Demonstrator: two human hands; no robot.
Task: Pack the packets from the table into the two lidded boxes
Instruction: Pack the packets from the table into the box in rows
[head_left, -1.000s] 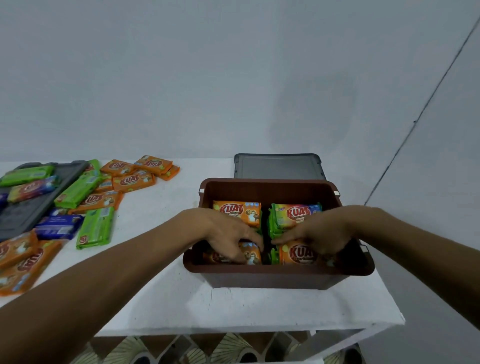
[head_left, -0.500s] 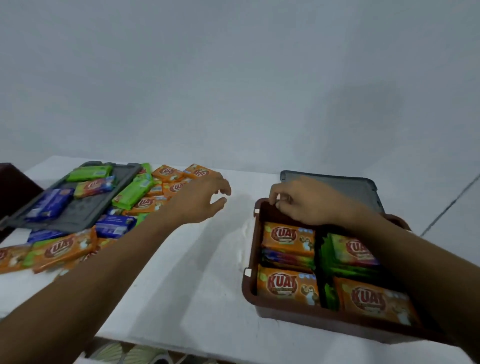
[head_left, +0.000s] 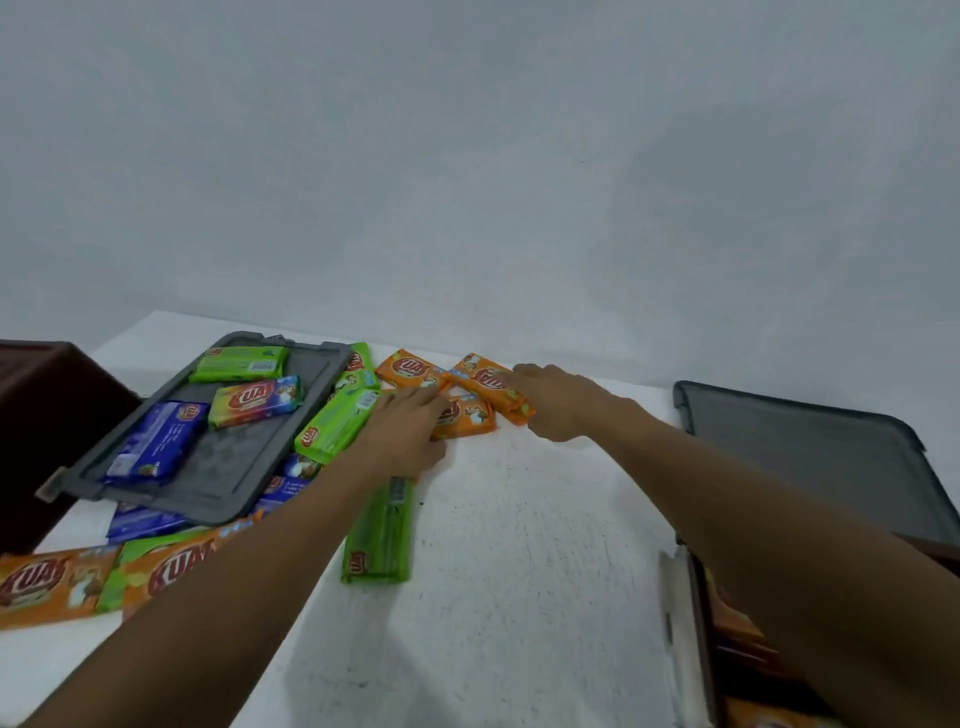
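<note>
Three orange packets lie at the far middle of the white table (head_left: 519, 545). My left hand (head_left: 402, 431) rests with straight fingers on the nearest orange packet (head_left: 467, 418). My right hand (head_left: 558, 397) lies flat on the right-hand orange packet (head_left: 485, 382). A third orange packet (head_left: 410, 370) sits just behind, untouched. The brown box (head_left: 698, 623) with packets inside shows only at the lower right edge, mostly hidden by my right arm. A second brown box (head_left: 47, 405) stands at the far left.
A grey lid (head_left: 218, 467) at the left carries green, blue and multicoloured packets. More green, blue and orange packets lie around it, one green packet (head_left: 379, 535) under my left forearm. Another grey lid (head_left: 815, 457) lies at the right.
Both hands left the right box and reached left and forward to the orange packets. The view swung left, so the box slid to the right edge.
</note>
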